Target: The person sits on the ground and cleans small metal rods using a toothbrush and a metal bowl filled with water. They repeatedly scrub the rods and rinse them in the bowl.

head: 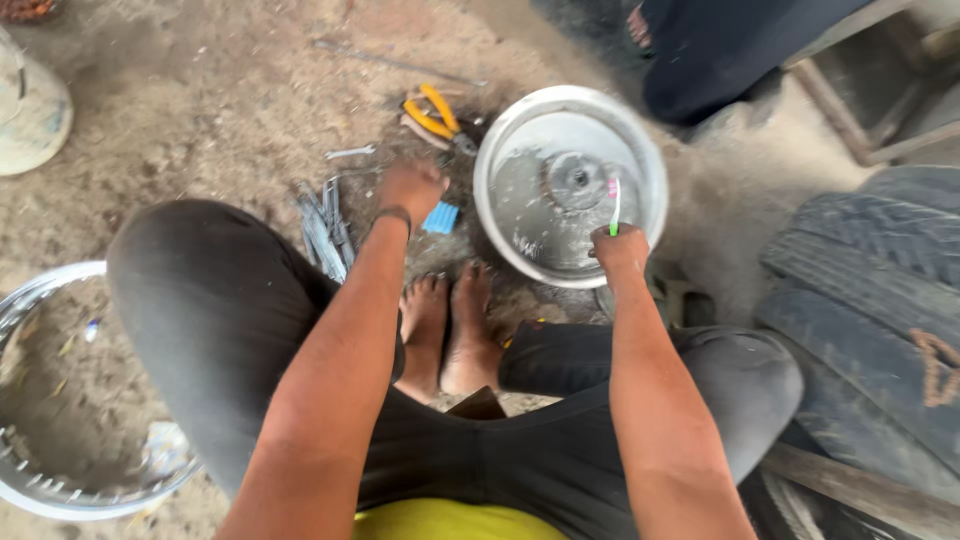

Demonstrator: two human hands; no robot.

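— Right hand [620, 248], status?

— Closed round a white brush [614, 205] held upright, pink head uppermost, at the lower right rim of the metal basin [500, 150], centre right of frame. The brush stands over the basin's interior, beside a metal hub [575, 180].

— Left hand [410, 188]?

— Reaching down at centre frame, fingers bent toward the dirt floor [200, 110]; grip cannot be told. A blue object [441, 217] lies just right of it, grey metal rods [322, 230] just left, yellow-handled pliers [432, 112] above.
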